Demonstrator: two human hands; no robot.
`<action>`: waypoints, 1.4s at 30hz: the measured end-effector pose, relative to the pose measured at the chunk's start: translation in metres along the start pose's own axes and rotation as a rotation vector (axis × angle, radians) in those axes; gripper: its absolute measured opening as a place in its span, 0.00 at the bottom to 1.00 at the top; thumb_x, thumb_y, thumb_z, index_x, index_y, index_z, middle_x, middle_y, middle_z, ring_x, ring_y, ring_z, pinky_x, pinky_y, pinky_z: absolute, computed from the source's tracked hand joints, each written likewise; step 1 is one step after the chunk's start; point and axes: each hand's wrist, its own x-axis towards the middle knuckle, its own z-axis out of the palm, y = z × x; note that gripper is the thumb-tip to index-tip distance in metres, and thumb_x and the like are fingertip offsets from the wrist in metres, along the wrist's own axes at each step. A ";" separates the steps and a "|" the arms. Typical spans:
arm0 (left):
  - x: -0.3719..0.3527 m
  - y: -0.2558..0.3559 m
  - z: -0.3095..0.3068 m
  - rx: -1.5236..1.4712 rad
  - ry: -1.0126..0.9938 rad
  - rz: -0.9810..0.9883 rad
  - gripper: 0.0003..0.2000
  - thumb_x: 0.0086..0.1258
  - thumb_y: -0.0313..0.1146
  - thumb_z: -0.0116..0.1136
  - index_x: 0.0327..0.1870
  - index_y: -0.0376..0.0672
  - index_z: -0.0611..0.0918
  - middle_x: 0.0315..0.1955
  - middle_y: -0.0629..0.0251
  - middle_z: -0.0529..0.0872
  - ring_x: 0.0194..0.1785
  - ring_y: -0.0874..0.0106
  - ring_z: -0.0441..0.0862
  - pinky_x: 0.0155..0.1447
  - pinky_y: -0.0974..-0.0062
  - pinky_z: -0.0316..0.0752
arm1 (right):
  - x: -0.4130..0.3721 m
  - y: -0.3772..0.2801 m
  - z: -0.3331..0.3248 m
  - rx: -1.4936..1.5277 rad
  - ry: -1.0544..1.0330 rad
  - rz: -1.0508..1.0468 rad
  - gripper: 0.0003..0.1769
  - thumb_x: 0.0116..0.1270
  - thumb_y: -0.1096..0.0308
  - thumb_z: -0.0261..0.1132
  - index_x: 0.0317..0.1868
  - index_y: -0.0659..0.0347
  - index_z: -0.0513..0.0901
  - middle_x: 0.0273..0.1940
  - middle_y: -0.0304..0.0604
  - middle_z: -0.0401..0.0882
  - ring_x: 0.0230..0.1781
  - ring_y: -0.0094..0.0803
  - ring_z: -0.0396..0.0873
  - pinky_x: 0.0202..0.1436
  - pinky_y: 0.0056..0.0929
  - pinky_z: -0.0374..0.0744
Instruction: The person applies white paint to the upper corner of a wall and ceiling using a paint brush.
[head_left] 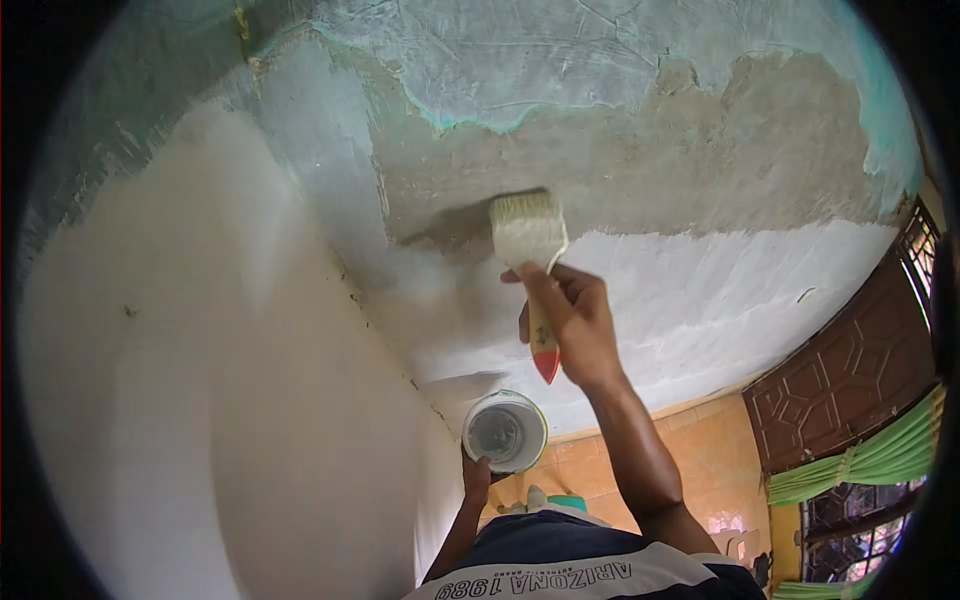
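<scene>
Shirt (585, 572); brush (530, 228) near paint edge (700, 239).

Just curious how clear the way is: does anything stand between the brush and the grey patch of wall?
Nothing visible does: the brush, in the right hand, faces the grey patch; the bucket is held lower.

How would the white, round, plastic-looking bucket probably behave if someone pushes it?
The bucket may tip, since the left hand shows at only one side of it. Laid down, it would probably roll, because it looks round.
</scene>
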 end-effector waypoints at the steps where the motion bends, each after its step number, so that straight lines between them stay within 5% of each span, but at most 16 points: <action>1: -0.001 0.004 0.001 0.002 -0.005 -0.002 0.41 0.64 0.19 0.56 0.84 0.41 0.65 0.76 0.49 0.75 0.79 0.53 0.73 0.83 0.61 0.65 | -0.004 0.012 0.000 -0.020 0.004 0.029 0.24 0.84 0.53 0.64 0.51 0.71 0.90 0.24 0.42 0.83 0.22 0.25 0.81 0.26 0.27 0.75; 4: -0.006 0.016 0.001 -0.064 -0.004 0.000 0.39 0.65 0.18 0.56 0.82 0.40 0.66 0.74 0.49 0.76 0.78 0.53 0.74 0.82 0.61 0.65 | -0.010 0.061 -0.007 0.066 0.040 0.123 0.24 0.84 0.54 0.65 0.53 0.72 0.89 0.21 0.40 0.81 0.19 0.23 0.78 0.25 0.26 0.71; 7: -0.019 0.038 0.006 -0.006 0.013 0.041 0.39 0.65 0.17 0.55 0.82 0.41 0.65 0.74 0.49 0.75 0.78 0.51 0.74 0.77 0.57 0.77 | -0.027 0.077 -0.007 0.152 0.078 0.202 0.24 0.83 0.55 0.66 0.53 0.74 0.88 0.20 0.37 0.78 0.18 0.21 0.74 0.23 0.24 0.68; 9: -0.042 0.082 0.019 -0.118 0.008 -0.085 0.40 0.65 0.16 0.53 0.83 0.42 0.62 0.75 0.49 0.72 0.76 0.50 0.75 0.66 0.54 0.89 | -0.029 0.075 -0.006 0.219 0.097 0.238 0.24 0.82 0.55 0.67 0.53 0.75 0.88 0.21 0.37 0.78 0.18 0.21 0.73 0.23 0.24 0.67; 12: -0.021 0.049 0.008 -0.127 -0.031 -0.037 0.41 0.66 0.15 0.52 0.84 0.44 0.60 0.76 0.50 0.70 0.75 0.48 0.75 0.55 0.51 0.95 | -0.015 0.046 -0.009 0.202 0.086 0.177 0.25 0.81 0.55 0.68 0.52 0.77 0.88 0.22 0.36 0.77 0.19 0.19 0.69 0.23 0.25 0.63; 13: -0.024 0.053 0.011 -0.127 -0.032 -0.038 0.41 0.66 0.15 0.52 0.84 0.44 0.60 0.76 0.50 0.70 0.75 0.48 0.75 0.55 0.51 0.95 | -0.005 0.032 -0.010 0.206 0.074 0.148 0.25 0.81 0.55 0.68 0.51 0.78 0.88 0.20 0.35 0.74 0.17 0.19 0.66 0.22 0.25 0.61; 15: -0.033 0.067 0.015 -0.151 -0.048 -0.081 0.40 0.66 0.15 0.53 0.84 0.42 0.61 0.76 0.49 0.70 0.76 0.49 0.75 0.65 0.53 0.91 | 0.009 0.006 -0.014 0.190 -0.005 0.066 0.23 0.81 0.54 0.67 0.50 0.72 0.90 0.23 0.41 0.81 0.18 0.22 0.74 0.24 0.25 0.69; 19: -0.002 0.016 -0.003 -0.005 -0.045 0.028 0.41 0.65 0.16 0.53 0.84 0.40 0.61 0.77 0.49 0.69 0.77 0.49 0.74 0.73 0.56 0.85 | 0.007 -0.016 -0.007 0.166 -0.036 -0.077 0.22 0.83 0.56 0.65 0.51 0.72 0.90 0.21 0.40 0.81 0.16 0.22 0.73 0.22 0.26 0.69; 21: -0.002 0.011 -0.004 -0.023 -0.004 0.016 0.41 0.64 0.16 0.54 0.83 0.38 0.62 0.77 0.48 0.71 0.78 0.50 0.73 0.79 0.58 0.76 | 0.007 0.001 -0.011 0.139 0.014 -0.030 0.21 0.84 0.57 0.64 0.52 0.72 0.89 0.20 0.40 0.80 0.16 0.21 0.74 0.22 0.26 0.69; 28: -0.021 0.045 0.001 -0.173 0.007 -0.066 0.40 0.64 0.16 0.55 0.83 0.37 0.63 0.76 0.48 0.73 0.79 0.51 0.72 0.82 0.59 0.71 | -0.020 0.075 -0.020 0.273 0.016 0.219 0.21 0.83 0.58 0.65 0.52 0.74 0.89 0.21 0.39 0.78 0.18 0.21 0.73 0.23 0.26 0.67; 30: 0.002 0.018 -0.009 0.003 -0.065 0.103 0.40 0.65 0.18 0.48 0.81 0.51 0.59 0.72 0.49 0.71 0.66 0.48 0.85 0.50 0.49 0.97 | -0.028 0.074 -0.016 0.371 0.050 0.303 0.23 0.81 0.58 0.66 0.53 0.77 0.88 0.19 0.36 0.74 0.16 0.20 0.69 0.21 0.24 0.64; 33: 0.003 0.013 -0.009 -0.024 -0.017 0.081 0.39 0.65 0.16 0.53 0.83 0.39 0.62 0.75 0.49 0.71 0.77 0.50 0.74 0.64 0.56 0.91 | -0.020 0.054 -0.013 0.287 0.064 0.222 0.24 0.80 0.58 0.66 0.52 0.78 0.88 0.19 0.36 0.74 0.17 0.21 0.68 0.22 0.25 0.64; 36: -0.043 0.085 0.018 -0.204 -0.039 -0.053 0.37 0.67 0.16 0.53 0.82 0.38 0.63 0.73 0.49 0.74 0.75 0.50 0.76 0.54 0.55 0.96 | 0.010 0.019 -0.012 0.275 0.020 0.118 0.23 0.82 0.59 0.64 0.51 0.77 0.88 0.20 0.38 0.76 0.18 0.21 0.69 0.22 0.25 0.64; 42: -0.026 0.051 0.006 -0.133 -0.018 -0.078 0.38 0.66 0.16 0.54 0.82 0.38 0.64 0.72 0.49 0.76 0.74 0.50 0.77 0.52 0.55 0.97 | 0.004 -0.005 -0.008 0.083 -0.062 -0.059 0.24 0.85 0.52 0.64 0.52 0.70 0.90 0.21 0.39 0.79 0.20 0.21 0.75 0.26 0.26 0.70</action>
